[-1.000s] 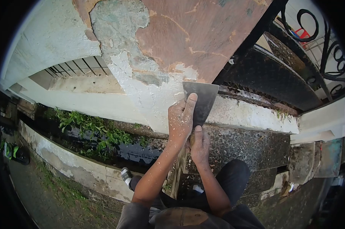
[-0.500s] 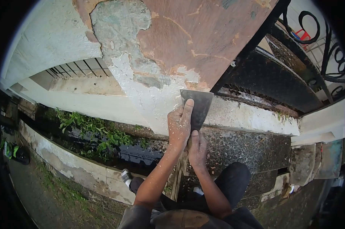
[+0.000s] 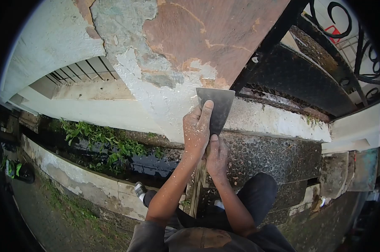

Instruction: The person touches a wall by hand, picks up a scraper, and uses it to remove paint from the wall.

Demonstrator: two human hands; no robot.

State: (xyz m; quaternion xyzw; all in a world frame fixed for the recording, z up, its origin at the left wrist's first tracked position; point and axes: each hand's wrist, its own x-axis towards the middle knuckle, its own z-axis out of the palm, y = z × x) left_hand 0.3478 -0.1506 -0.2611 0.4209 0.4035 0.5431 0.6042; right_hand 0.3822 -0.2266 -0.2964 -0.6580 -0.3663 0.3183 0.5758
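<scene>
**Two-Handed Hold on the scraper (image 3: 219, 112)**

The wall (image 3: 156, 86) is forming the largest surface ahead, showing white paint, grey patches and a reddish area. The scraper is sitting in front of its lower part, just left of the black gate (image 3: 301, 82) in the view. Its wide edge is pointing upward, towards the wall; the view is not showing clearly whether the two are touching.

Handling: the scraper is appearing light overall. Its broad dark blade (image 3: 223, 103) is looking thin, stiff and probably metallic, perhaps flexing slightly near the edge, and is unlikely to be fragile. Pale specks on the skin may be making the hold slippery. The narrow lower end is offering the safest hold; the wide edge is calling for clear fingers.

Pose: the left forearm (image 3: 175, 180) is slanting up and inward, the right forearm (image 3: 234, 203) mirroring it more steeply. The left hand (image 3: 195, 130) is grasping the scraper higher up, its fingers mostly hiding behind. The right hand (image 3: 217, 159) is grasping the lower end. The left thumb (image 3: 207, 110) is lying along the blade's face; the right thumb (image 3: 214, 143) is pointing upward below it.
</scene>
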